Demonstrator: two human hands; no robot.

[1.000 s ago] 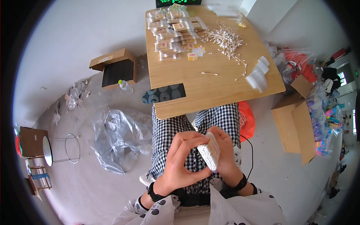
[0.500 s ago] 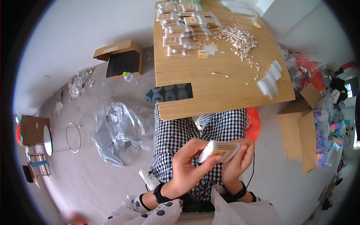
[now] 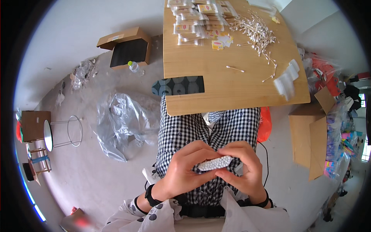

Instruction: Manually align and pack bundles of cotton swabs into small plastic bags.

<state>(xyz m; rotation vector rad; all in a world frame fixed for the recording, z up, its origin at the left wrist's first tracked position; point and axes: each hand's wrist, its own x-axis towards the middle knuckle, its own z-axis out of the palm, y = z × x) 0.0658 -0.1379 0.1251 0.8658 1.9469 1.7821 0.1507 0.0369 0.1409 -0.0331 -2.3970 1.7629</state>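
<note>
Above my lap, a flat pack of cotton swabs (image 3: pixel 215 163) is turned so that its rows of white cotton tips face up toward me. My left hand (image 3: pixel 189 167) grips one end, thumb below and fingers above. The other end is pinched by my right hand (image 3: pixel 242 167), its thumb on the near side. Most of the pack's body, with its label, is hidden from this angle. Beyond my knees, the wooden table (image 3: pixel 232 92) carries a heap of loose cotton swabs (image 3: pixel 257 31) and stacked filled packs (image 3: pixel 189 23).
Clear empty bags (image 3: pixel 286 81) lie at the table's right edge, and small printed cards (image 3: pixel 220 43) beside the packs. A dark patterned strip (image 3: pixel 178 85) lies over the left edge. On the floor are a plastic sheet (image 3: pixel 123 127), open cardboard boxes (image 3: pixel 301 143) and a bottle (image 3: pixel 133 66).
The pack has been tipped so its cotton tips face up instead of its labelled side. Both hands have shifted their hold around its ends. The whole view has moved slightly.
</note>
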